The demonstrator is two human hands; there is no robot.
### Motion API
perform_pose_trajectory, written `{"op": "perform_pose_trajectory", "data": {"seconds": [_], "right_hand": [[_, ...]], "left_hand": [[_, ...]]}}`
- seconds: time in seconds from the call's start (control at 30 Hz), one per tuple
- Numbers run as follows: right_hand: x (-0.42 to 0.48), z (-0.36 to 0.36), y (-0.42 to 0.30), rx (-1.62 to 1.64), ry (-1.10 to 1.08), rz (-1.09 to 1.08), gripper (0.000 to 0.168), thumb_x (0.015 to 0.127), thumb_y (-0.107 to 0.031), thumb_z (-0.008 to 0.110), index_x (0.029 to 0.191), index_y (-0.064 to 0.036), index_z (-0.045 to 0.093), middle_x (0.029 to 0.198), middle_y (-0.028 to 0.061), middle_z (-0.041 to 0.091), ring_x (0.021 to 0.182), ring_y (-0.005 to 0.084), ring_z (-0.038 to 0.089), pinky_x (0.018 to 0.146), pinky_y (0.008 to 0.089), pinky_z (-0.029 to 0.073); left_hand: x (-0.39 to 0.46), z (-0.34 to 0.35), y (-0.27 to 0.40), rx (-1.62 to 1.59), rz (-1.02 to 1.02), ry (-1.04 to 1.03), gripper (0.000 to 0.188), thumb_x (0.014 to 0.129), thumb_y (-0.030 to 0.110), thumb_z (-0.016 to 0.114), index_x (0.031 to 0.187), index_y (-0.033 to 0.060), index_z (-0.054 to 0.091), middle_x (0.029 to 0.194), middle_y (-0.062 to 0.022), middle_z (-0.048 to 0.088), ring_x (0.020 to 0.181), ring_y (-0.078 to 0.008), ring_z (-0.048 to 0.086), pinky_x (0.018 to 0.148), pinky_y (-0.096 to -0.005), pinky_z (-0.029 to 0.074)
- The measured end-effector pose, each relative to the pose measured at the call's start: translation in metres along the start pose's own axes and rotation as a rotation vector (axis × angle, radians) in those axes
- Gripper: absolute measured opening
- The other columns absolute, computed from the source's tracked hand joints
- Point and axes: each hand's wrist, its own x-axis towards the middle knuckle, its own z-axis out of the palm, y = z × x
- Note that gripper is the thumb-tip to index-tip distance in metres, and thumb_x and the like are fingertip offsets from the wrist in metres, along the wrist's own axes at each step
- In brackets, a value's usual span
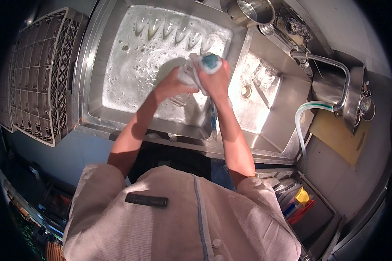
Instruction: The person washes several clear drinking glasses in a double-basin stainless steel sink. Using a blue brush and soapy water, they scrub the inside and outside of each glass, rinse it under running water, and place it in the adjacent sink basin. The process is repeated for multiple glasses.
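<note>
Over the left basin of a steel double sink (98, 70), my left hand (174, 84) is closed around a foamy clear glass (187, 73). My right hand (215, 76) grips a sudsy green scouring sponge (211, 61) against the same glass; a pale, foam-covered part between the hands cannot be made out. Soapy water (134, 71) fills the basin, and several glasses (168, 29) lie partly sunk in a row along its far side. Below my hands, another clear glass (179, 100) shows in the suds. A blue-patterned handle (213, 117) leans near the divider.
A grey dish rack (36, 75) stands at the left. The right basin (264, 94) holds clear glassware near its drain. Steel pots (253, 11), a scouring pad (295, 27), a curved faucet (346, 75) with a hose and a large pan (356, 98) border the right side.
</note>
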Motion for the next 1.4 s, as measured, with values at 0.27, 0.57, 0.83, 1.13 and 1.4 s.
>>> {"op": "perform_pose_trajectory", "data": {"seconds": [0.27, 0.57, 0.83, 1.13, 1.4], "right_hand": [[-0.001, -0.007, -0.008, 0.077, 0.006, -0.054, 0.018, 0.070, -0.020, 0.069, 0.069, -0.002, 0.065, 0.067, 0.0175, 0.062, 0.062, 0.0355, 0.061, 0.061, 0.0383, 0.048], [0.001, -0.001, -0.005, -0.074, 0.171, -0.103, 0.015, 0.070, -0.015, 0.067, 0.066, -0.001, 0.064, 0.064, 0.0182, 0.061, 0.060, 0.0343, 0.061, 0.058, 0.0379, 0.048], [0.010, -0.015, -0.004, 0.053, 0.015, 0.050, 0.020, 0.072, -0.019, 0.070, 0.066, -0.001, 0.064, 0.062, 0.0173, 0.061, 0.058, 0.0349, 0.059, 0.056, 0.0367, 0.047], [0.001, -0.012, -0.010, 0.048, -0.064, -0.034, 0.022, 0.067, -0.024, 0.073, 0.071, -0.003, 0.066, 0.070, 0.0165, 0.065, 0.064, 0.0346, 0.062, 0.062, 0.0387, 0.049], [-0.002, 0.002, -0.008, -0.042, -0.121, 0.032, 0.025, 0.065, -0.026, 0.074, 0.073, -0.003, 0.068, 0.069, 0.0173, 0.065, 0.064, 0.0340, 0.063, 0.062, 0.0394, 0.050]], "left_hand": [[0.018, -0.013, 0.000, 0.148, 0.158, -0.091, 0.060, 0.059, 0.014, 0.079, 0.111, 0.0018, 0.053, 0.097, -0.0100, 0.064, 0.091, -0.0210, 0.062, 0.081, -0.0345, 0.048], [0.008, 0.033, 0.015, 0.603, 0.054, 0.424, 0.064, 0.061, 0.016, 0.077, 0.116, 0.0012, 0.049, 0.097, -0.0164, 0.064, 0.090, -0.0291, 0.064, 0.081, -0.0375, 0.050], [0.002, 0.040, 0.009, 0.521, 0.024, 0.404, 0.061, 0.057, 0.010, 0.076, 0.113, 0.0031, 0.052, 0.098, -0.0132, 0.064, 0.093, -0.0251, 0.063, 0.081, -0.0358, 0.050], [-0.011, -0.012, 0.008, -0.312, -0.350, -0.258, 0.057, 0.064, 0.010, 0.079, 0.115, 0.0034, 0.054, 0.107, -0.0066, 0.062, 0.100, -0.0163, 0.058, 0.088, -0.0315, 0.046], [-0.004, 0.024, -0.001, 0.252, 0.084, 0.284, 0.064, 0.062, 0.012, 0.080, 0.119, 0.0039, 0.052, 0.108, -0.0061, 0.061, 0.100, -0.0179, 0.059, 0.090, -0.0321, 0.046]]}}
